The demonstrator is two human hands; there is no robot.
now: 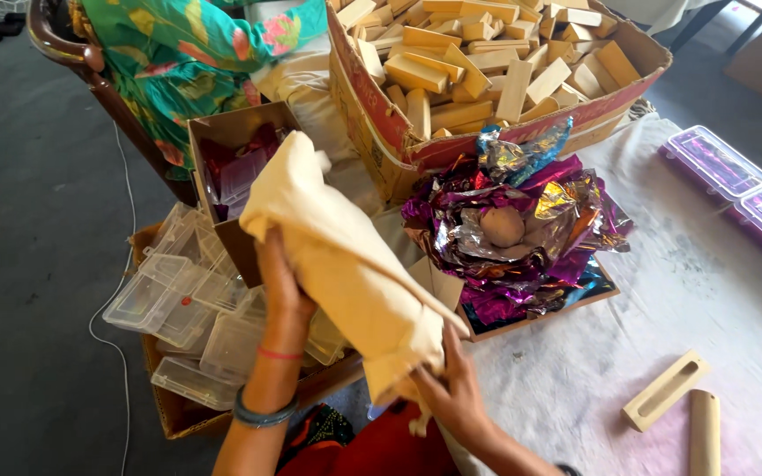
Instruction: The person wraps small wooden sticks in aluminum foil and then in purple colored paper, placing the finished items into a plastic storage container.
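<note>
- Holding a cream cloth bag (346,264) up over the edge of the worktop (716,300), both hands are busy with it; the left hand (282,280) grips its side, fingers wrapped on the cloth; the right hand (453,388) pinches the low end near the drawstring.
- Handling the bag looks like the step in hand; the next move calls for a firm grip on both ends so it does not slip.
- Sitting just beside the bag are a foil pile (522,229) with a round ball (502,226) on top, a box of wood blocks (487,62), and clear plastic boxes (178,300).
- Hiding inside the bag, if anything, cannot be seen; the left fingertips are behind the cloth; the right arm is cut off at the frame edge.
</note>
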